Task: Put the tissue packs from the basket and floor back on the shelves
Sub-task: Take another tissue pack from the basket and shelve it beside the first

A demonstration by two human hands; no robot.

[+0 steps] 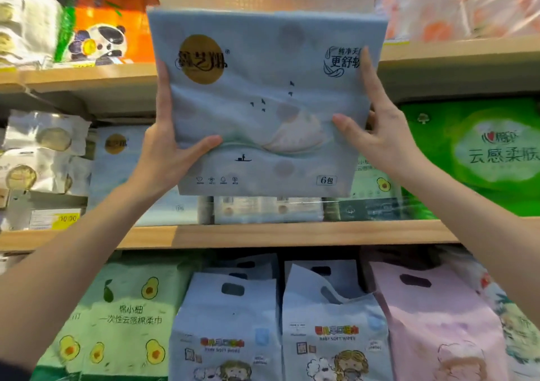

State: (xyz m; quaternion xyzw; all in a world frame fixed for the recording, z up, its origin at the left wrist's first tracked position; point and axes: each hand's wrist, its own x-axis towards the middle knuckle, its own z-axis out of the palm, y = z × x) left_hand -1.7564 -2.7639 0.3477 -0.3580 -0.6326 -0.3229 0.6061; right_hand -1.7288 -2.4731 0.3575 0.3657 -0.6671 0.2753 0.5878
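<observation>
I have the blue tissue pack (267,103) raised before the middle shelf (292,234), left hand (172,146) and right hand (377,135) with fingers clamped on its side edges. Next I'd judge it slides in beside the matching pack (117,158); the upper shelf (87,78) edge leaves little headroom.

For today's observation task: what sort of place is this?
Probably a shop aisle: wooden shelves stacked with packaged tissues, a yellow price tag on the shelf edge, and both hands lifting a blue tissue pack.
</observation>
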